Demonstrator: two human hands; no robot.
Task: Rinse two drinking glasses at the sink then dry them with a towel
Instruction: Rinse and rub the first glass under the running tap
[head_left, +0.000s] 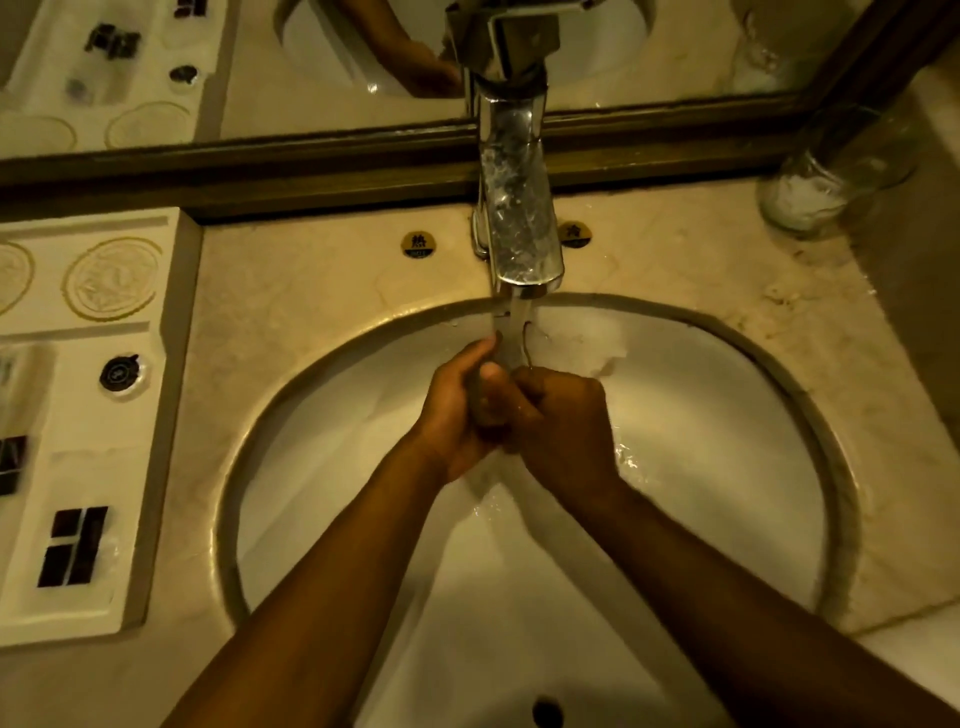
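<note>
Both hands meet dead centre of the basin, right under the tap. The left hand (452, 410) is wrapped round a clear drinking glass (511, 348), thumb up against its side, and the right hand (563, 421) is closed on it from the three o'clock side, fingers curled in tight. So the hands are together, both clamped on that one glass, knuckles almost touching. The glass itself is hard to make out, mostly hidden by fingers, only its rim showing above them.

Water (519, 317) runs straight down from the chrome faucet (519, 223) at twelve o'clock, onto the glass and the hands, and spills off below the wrists into the white sink (727, 415).

Up at two o'clock, on the marble counter (311, 291) near the mirror frame, stands a second glass (831, 171), well apart from the action, with something whitish in its base.

Over at nine o'clock, a white amenity tray (104, 467) sits on the counter with small dark packets and a round black cap on it. Two little round hot-and-cold labels flank the faucet base.
</note>
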